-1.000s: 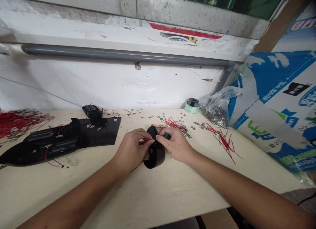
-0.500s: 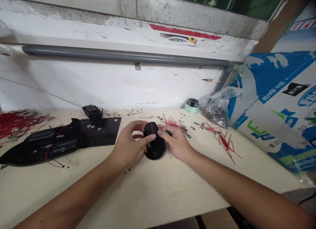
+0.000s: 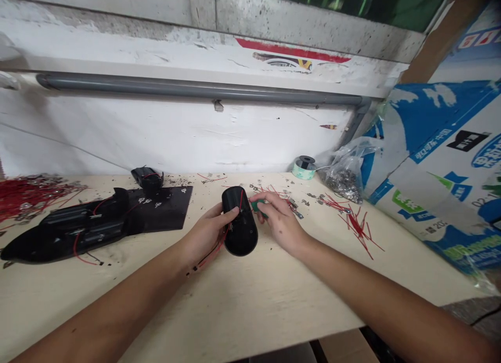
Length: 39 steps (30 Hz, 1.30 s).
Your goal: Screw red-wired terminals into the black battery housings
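Wires (image 3: 213, 254) are trailing mid-frame, perhaps risking snags if the left hand (image 3: 211, 223), gripping a black casing (image 3: 240, 235), twists while the right hand (image 3: 278, 215) is pinching a green object (image 3: 259, 208).

On the blue-and-white cardboard carton (image 3: 420, 183), the characters 中国 show in blue, with 02-1 cut off at the frame's right edge and 20 beside a QR code (image 3: 431, 231). Its black label (image 3: 467, 141) and the torn wall sticker (image 3: 284, 61) stay illegible.
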Each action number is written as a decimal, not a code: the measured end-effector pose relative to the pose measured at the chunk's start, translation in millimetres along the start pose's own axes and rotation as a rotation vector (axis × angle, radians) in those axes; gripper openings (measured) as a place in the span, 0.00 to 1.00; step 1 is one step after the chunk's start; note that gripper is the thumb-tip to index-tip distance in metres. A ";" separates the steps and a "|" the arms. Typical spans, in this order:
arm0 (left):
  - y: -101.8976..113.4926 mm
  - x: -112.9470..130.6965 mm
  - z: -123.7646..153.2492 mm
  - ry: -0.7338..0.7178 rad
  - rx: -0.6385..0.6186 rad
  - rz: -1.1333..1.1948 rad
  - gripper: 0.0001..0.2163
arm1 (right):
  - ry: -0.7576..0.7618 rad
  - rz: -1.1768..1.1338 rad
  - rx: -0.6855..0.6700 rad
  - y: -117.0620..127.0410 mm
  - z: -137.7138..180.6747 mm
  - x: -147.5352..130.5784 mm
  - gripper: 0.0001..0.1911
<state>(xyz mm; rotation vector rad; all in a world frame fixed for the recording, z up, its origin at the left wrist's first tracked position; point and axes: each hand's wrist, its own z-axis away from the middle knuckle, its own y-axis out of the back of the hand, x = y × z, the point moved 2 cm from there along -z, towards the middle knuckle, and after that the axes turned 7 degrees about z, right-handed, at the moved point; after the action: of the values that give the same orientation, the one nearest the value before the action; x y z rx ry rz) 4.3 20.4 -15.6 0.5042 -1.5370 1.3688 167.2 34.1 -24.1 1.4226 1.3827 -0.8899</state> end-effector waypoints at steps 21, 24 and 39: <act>8.7 -9.6 -2.7 0.012 0.047 -0.004 0.18 | 0.023 0.005 -0.091 -1.4 1.3 0.6 0.10; 9.8 -10.7 -4.0 -0.010 0.047 -0.009 0.19 | 0.042 0.007 -0.120 -3.1 2.7 -1.6 0.09; 0.9 -6.1 1.2 -0.036 0.050 -0.082 0.15 | 0.029 -0.028 -0.132 -7.4 6.9 0.8 0.11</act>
<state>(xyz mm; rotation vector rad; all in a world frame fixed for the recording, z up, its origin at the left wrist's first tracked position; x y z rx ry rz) 5.8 17.8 -21.2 0.6185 -1.4976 1.3440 160.6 27.3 -27.9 1.3236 1.4587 -0.7836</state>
